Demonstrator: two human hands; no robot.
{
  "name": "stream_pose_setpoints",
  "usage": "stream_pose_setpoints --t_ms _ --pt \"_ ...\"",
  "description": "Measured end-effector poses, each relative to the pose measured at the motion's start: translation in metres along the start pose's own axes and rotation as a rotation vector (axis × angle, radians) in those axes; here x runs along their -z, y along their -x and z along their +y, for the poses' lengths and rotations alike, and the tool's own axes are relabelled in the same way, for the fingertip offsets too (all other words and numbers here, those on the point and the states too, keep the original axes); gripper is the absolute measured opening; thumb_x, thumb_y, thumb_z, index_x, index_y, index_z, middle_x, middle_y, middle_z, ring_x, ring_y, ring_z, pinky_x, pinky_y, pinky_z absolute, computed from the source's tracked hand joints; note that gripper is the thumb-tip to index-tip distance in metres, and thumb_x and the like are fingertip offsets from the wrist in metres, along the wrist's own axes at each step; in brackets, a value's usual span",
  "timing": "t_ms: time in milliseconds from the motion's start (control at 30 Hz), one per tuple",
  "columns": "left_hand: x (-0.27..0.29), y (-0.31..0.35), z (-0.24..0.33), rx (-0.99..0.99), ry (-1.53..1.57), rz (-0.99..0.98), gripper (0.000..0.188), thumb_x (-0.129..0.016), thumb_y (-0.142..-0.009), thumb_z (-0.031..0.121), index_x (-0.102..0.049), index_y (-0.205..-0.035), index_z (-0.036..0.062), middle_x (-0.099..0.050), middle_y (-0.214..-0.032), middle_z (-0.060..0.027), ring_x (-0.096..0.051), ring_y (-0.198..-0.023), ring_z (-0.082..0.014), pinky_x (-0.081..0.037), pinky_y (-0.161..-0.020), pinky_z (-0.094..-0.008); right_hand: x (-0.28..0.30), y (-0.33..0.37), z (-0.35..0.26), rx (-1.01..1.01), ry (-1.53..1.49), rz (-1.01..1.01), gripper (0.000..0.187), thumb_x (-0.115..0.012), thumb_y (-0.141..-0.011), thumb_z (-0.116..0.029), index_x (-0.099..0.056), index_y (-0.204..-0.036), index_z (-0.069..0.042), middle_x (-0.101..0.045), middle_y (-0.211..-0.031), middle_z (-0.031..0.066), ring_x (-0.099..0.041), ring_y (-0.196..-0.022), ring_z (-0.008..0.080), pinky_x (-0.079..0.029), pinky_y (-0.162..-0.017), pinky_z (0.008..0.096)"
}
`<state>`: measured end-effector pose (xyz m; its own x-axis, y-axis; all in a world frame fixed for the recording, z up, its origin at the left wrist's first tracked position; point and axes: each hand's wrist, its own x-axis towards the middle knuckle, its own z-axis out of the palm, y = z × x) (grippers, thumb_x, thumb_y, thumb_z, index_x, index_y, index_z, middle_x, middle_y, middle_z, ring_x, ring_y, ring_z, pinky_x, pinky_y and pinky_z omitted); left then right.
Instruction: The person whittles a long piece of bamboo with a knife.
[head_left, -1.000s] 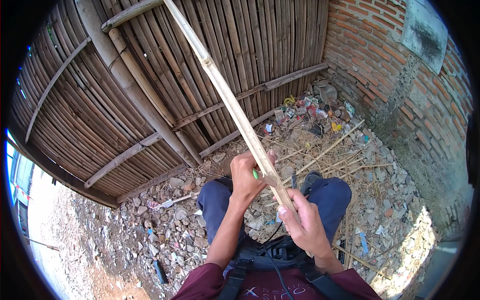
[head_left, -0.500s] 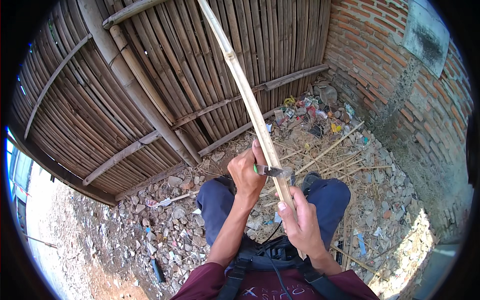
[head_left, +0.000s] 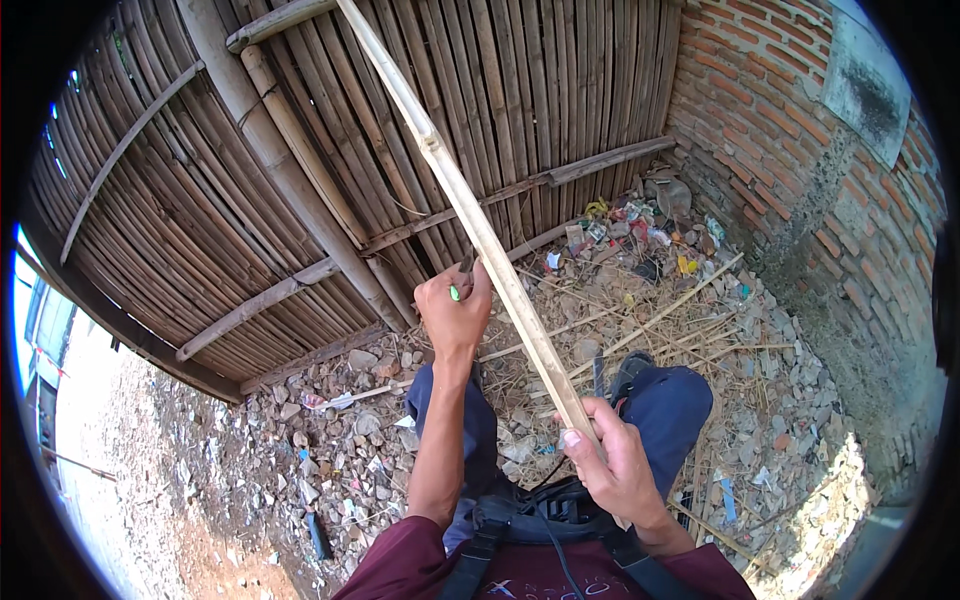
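Note:
A long split bamboo strip point(head_left: 490, 245) slants from my lap up past the top edge, with a knot partway along it. My right hand point(head_left: 615, 455) is closed round its lower end, thumb on top. To the left of the strip, my left hand point(head_left: 453, 305) grips a knife point(head_left: 455, 293) with a bright green handle end. Its dark blade shows in part by the thumb, close to the strip's left edge; the rest of the knife is hidden by my fingers. I cannot tell whether the blade touches the bamboo.
A bamboo-slat wall point(head_left: 330, 140) stands ahead and to the left, meeting a brick wall point(head_left: 760, 130) on the right. Stones and litter point(head_left: 640, 235) cover the ground, with thin bamboo slivers point(head_left: 690, 310) around my feet. A dark cylindrical object point(head_left: 318, 537) lies at lower left.
My left hand has moved with the knife up and left, away from the strip's lower part. The strip's upper end has swung left; my right hand keeps its hold.

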<state>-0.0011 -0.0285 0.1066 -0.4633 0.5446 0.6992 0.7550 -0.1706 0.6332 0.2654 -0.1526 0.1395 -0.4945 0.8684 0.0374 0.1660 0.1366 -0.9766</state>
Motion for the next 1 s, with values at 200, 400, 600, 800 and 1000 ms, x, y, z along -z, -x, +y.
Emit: stream_pose_setpoints --t_ms 200,400,600,800,1000 --pt "0.012 0.031 0.026 -0.101 0.131 -0.186 0.011 -0.075 -0.076 0.003 -0.066 -0.071 0.0006 -0.054 -0.06 -0.0163 -0.053 -0.051 -0.0343 -0.043 -0.053 -0.0393 0.001 -0.016 -0.001 0.025 -0.021 0.017 0.024 -0.063 -0.108 -0.014 -0.062 -0.127 0.002 -0.067 -0.078 0.01 -0.066 -0.069 0.0159 -0.051 -0.065 0.0353" --pt "0.007 0.051 0.042 -0.064 0.129 -0.245 0.01 -0.081 -0.071 0.004 -0.076 -0.08 0.0014 -0.066 -0.067 -0.0174 -0.069 -0.062 -0.0372 -0.052 -0.059 -0.0416 -0.002 -0.022 0.003 0.136 0.084 0.078 0.025 -0.063 -0.108 -0.014 -0.061 -0.127 0.003 -0.065 -0.075 0.0132 -0.068 -0.064 0.023 -0.05 -0.062 0.0376" --pt "0.009 0.045 0.051 -0.067 0.157 -0.232 0.007 -0.071 -0.07 -0.004 -0.074 -0.076 -0.0006 -0.061 -0.064 -0.0213 -0.065 -0.061 -0.0426 -0.048 -0.058 -0.0438 -0.001 -0.019 -0.005 0.16 0.167 0.1 0.028 -0.063 -0.108 -0.012 -0.059 -0.131 0.003 -0.067 -0.078 0.0176 -0.071 -0.067 0.0311 -0.052 -0.063 0.0413" --pt "0.01 0.04 0.049 -0.078 0.143 -0.24 0.014 -0.085 -0.071 0.008 -0.077 -0.082 0.0033 -0.068 -0.069 -0.0161 -0.069 -0.063 -0.0362 -0.052 -0.06 -0.0416 -0.003 -0.014 -0.005 0.201 0.202 0.135 0.031 -0.063 -0.107 -0.01 -0.057 -0.133 0.004 -0.07 -0.084 0.0221 -0.074 -0.073 0.0401 -0.055 -0.067 0.0437" --pt "0.003 0.036 0.056 -0.095 0.161 -0.151 0.005 -0.071 -0.07 0.001 -0.072 -0.074 -0.0006 -0.059 -0.061 -0.0209 -0.063 -0.057 -0.0409 -0.047 -0.057 -0.0426 -0.002 -0.01 -0.005 0.198 0.217 0.148 0.03 -0.063 -0.106 -0.01 -0.057 -0.132 0.003 -0.069 -0.084 0.0224 -0.075 -0.075 0.0408 -0.055 -0.066 0.0442"
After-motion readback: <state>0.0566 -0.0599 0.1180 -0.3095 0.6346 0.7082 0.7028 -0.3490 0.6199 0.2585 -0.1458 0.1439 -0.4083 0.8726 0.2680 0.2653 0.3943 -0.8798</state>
